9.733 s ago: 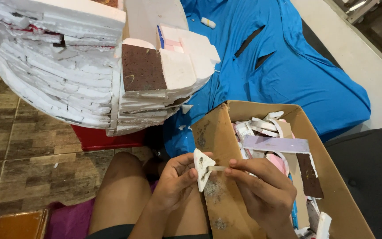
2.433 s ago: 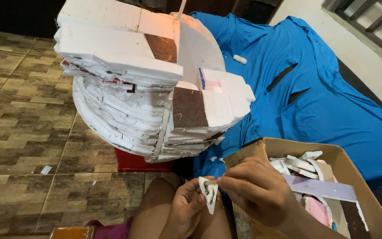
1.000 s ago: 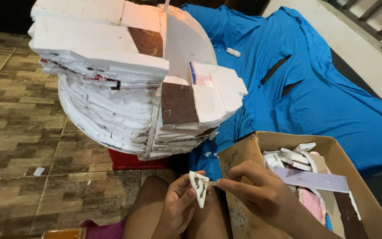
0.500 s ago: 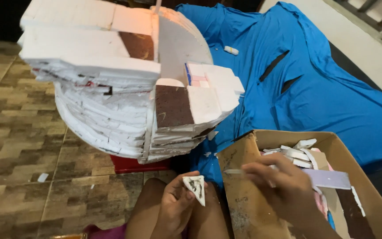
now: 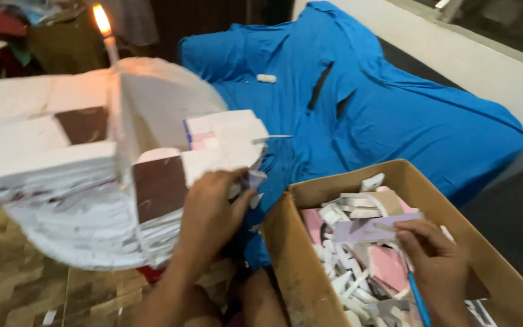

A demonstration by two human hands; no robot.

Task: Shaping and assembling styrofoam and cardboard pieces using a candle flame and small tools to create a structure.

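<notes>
Left-side, the left hand [image 5: 210, 212] fingers pinched one small scrap [image 5: 254, 180] against the stacked white model's [image 5: 92, 200] edge; right hand [image 5: 434, 260] gripped a blue-handled tool [image 5: 417, 297] inside the single cardboard box [image 5: 310, 284], crowded with offcuts.

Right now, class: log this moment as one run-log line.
left hand: pressing small piece onto white paper stack | right hand: in cardboard box of paper scraps, holding blue tool

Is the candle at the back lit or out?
Lit. The candle stands upright behind the white stack, with a bright orange flame at its top.
</notes>
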